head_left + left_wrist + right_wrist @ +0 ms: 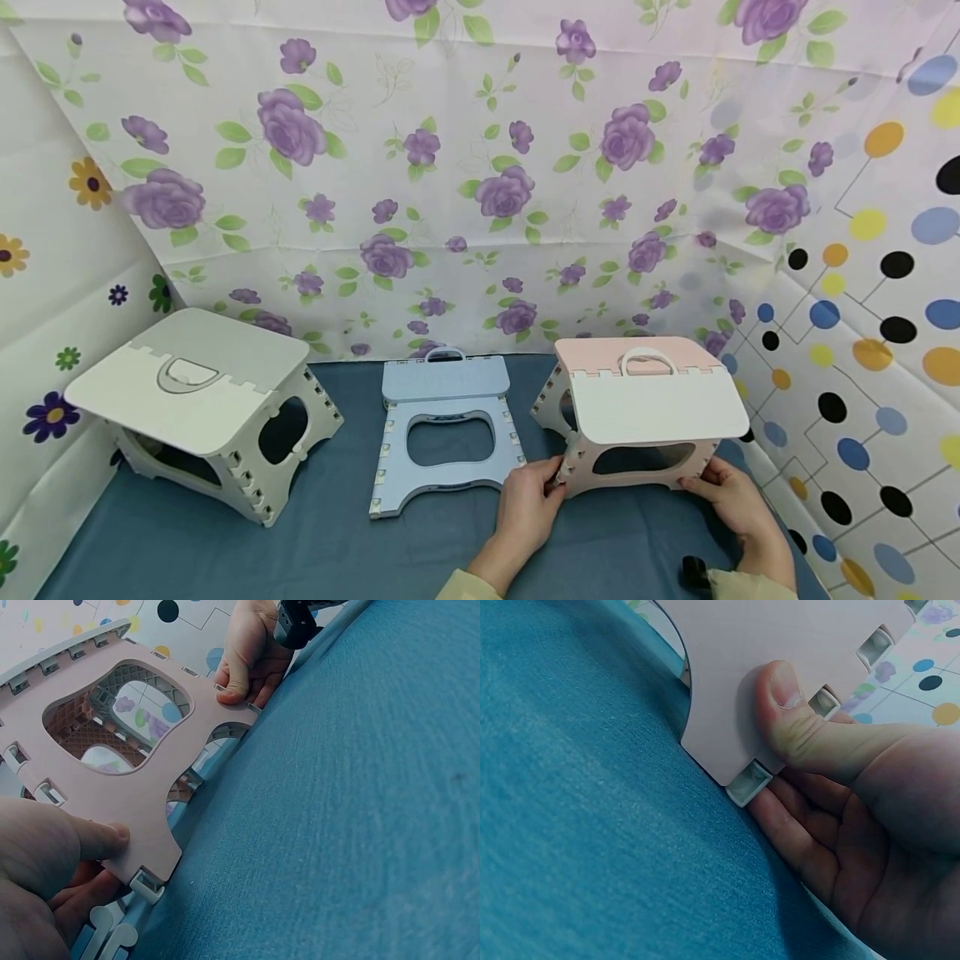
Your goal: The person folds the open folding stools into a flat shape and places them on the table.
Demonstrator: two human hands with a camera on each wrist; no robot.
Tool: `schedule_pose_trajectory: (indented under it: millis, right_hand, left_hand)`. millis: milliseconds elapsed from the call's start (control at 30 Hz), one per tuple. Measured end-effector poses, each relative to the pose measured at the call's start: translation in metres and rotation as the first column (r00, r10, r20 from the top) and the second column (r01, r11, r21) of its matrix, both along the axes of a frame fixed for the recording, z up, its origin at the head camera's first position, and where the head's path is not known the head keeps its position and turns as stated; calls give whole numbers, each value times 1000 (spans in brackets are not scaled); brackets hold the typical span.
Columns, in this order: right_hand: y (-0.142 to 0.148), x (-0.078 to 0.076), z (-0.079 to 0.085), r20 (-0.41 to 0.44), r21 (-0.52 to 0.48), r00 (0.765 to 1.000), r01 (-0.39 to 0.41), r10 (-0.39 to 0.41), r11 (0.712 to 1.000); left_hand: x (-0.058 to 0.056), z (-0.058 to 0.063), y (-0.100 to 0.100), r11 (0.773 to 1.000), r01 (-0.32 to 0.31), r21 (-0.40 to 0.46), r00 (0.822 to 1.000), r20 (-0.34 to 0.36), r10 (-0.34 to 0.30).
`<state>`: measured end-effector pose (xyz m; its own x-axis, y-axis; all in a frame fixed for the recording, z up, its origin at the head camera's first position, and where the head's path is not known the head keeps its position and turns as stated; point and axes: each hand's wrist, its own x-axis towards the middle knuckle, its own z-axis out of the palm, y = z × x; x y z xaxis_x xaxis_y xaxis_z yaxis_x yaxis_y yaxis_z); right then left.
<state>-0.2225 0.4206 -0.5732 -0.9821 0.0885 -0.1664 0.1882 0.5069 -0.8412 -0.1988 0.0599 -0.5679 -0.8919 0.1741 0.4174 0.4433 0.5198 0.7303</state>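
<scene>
A pink and white folding step stool point(660, 408) stands unfolded at the right, its white handle point(649, 358) raised in an arch on top. My left hand point(525, 508) grips its near left leg, thumb on the pink front panel point(150, 825) and fingers behind the edge. At the near right leg my right hand point(731, 500) pinches the lower corner, the thumb point(784, 697) flat on the panel and the other fingers around the hinged side. Both hands are low, close to the blue cloth.
A blue folding stool point(450, 433) lies folded flat in the middle, just left of my left hand. Farther left a grey and white stool point(202, 392) stands unfolded. Blue cloth point(337, 550) covers the table; a flowered curtain point(450, 208) hangs behind, a dotted one point(862, 375) at right.
</scene>
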Motion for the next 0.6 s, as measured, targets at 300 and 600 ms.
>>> schedule_pose_trajectory:
  millis: [300, 600]
  right_hand:
    - [1, 0, -1, -3, 8, 1000, 0, 0, 1000]
    - [-2, 2, 1, -21, -12, 1000, -20, 20, 1000]
  left_hand:
    - [1, 1, 0, 1000, 3, 4, 1000, 5, -3]
    - [1, 1, 1, 1000, 1, 1, 1000, -2, -1]
